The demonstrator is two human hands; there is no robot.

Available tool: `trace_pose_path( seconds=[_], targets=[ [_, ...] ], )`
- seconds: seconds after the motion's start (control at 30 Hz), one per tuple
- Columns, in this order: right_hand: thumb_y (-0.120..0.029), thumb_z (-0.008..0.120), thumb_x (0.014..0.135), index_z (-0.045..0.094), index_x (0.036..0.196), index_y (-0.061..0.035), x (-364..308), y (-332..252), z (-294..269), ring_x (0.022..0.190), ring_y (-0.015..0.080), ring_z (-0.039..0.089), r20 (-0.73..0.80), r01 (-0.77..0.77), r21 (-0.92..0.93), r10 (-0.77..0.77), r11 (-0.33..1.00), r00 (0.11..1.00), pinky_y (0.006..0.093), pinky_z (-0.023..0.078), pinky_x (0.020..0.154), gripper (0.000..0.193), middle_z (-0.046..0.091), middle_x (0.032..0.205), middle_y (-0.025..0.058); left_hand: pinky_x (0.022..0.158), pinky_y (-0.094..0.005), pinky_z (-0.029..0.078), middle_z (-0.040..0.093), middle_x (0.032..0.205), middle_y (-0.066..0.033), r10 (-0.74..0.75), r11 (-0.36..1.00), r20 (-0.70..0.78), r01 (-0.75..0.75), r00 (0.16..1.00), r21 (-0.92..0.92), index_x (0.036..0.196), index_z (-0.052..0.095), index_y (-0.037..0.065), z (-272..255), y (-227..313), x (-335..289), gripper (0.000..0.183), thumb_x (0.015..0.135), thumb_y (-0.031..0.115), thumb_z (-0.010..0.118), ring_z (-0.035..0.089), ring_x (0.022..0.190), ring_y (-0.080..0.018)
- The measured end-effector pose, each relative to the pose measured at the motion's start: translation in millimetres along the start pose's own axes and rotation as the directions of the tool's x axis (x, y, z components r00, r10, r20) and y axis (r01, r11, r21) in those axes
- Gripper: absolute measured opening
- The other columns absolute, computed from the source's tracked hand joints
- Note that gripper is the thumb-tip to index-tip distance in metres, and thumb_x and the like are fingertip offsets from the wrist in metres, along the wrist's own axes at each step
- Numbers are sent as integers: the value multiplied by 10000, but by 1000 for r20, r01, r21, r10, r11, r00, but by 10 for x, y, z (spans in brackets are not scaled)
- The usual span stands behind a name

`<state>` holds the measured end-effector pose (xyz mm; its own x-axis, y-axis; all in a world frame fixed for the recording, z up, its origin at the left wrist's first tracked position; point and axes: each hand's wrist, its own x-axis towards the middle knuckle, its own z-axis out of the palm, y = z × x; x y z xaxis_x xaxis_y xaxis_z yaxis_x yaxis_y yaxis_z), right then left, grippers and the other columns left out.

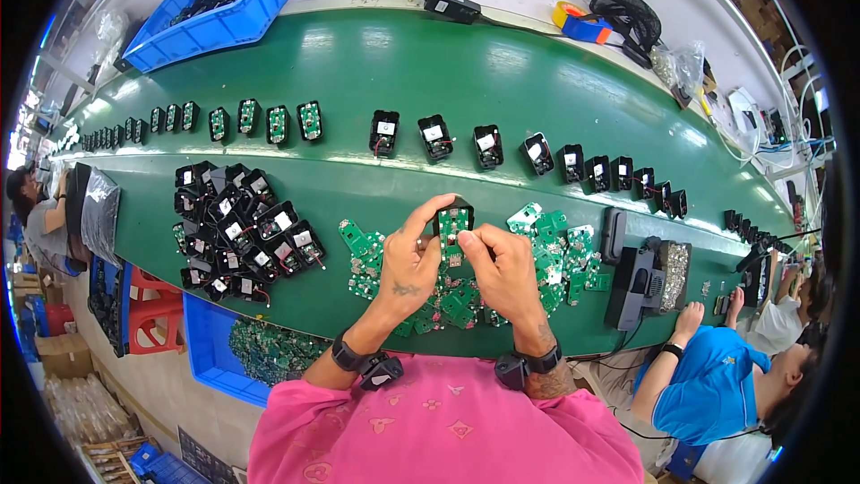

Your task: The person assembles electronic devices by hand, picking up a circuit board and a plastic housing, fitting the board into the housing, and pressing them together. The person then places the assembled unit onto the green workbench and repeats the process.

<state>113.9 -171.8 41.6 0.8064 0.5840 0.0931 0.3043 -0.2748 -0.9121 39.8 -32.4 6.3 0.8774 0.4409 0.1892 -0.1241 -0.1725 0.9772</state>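
In front of my chest, my left hand (408,269) is closed around a small black plastic housing. A green circuit board (453,244) sits in or against its open face; how far it is seated I cannot tell. My right hand (507,273) pinches the board's right edge, the thumb lying on its face and the other fingers curled. Beneath and beside both hands lie loose green circuit boards (560,255) in a spread pile. A heap of black housings (235,224) with white parts and wires inside rests left of my left hand.
Black housings (488,145) stand in a row across the green table (358,54); those on the left hold green boards. A blue bin (215,18) is at the far left, another blue bin (204,341) below the table edge. A black device (632,287) and a co-worker (708,385) are right.
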Motion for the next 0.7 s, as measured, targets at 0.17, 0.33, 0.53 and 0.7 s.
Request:
trace_pose_path(
  seconds=[0.17, 0.33, 0.53, 0.7],
  targets=[
    [-194, 642, 959, 586, 734, 17, 2, 52, 10, 493, 286, 511, -69, 48, -96, -55, 994, 996, 383, 380, 484, 314, 546, 591, 131, 645, -231, 575, 650, 1154, -106, -70, 918, 127, 114, 989, -380, 1391, 492, 44, -23, 175, 10, 446, 951, -26, 504, 658, 846, -109],
    [-218, 639, 957, 617, 835, -8, -56, 102, 60, 547, 320, 593, -73, 50, -337, -80, 940, 994, 403, 427, 499, 244, 576, 619, 134, 600, -238, 604, 633, 1170, -120, -224, 937, 74, 236, 972, -259, 1332, 512, 26, -22, 116, 12, 344, 995, 90, 543, 672, 887, -140],
    [-171, 542, 995, 497, 1363, -40, -14, -4, 134, 672, 314, 669, 8, -61, 71, 61, 996, 998, 404, 511, 623, 393, 673, 833, 179, 510, -240, 574, 663, 1073, -138, -213, 952, 21, 213, 977, -220, 1285, 513, 11, 84, 17, -12, 289, 1017, 118, 519, 673, 723, -132],
    [-180, 499, 1017, 493, 1401, -63, 39, 97, 144, 690, 212, 663, 17, -45, 82, 44, 996, 999, 336, 521, 648, 402, 651, 821, 133, 454, -253, 543, 670, 1027, -153, -341, 876, 112, 359, 933, -322, 1272, 489, -3, 73, 152, -6, 270, 1023, 102, 497, 654, 588, -131]
  ],
)
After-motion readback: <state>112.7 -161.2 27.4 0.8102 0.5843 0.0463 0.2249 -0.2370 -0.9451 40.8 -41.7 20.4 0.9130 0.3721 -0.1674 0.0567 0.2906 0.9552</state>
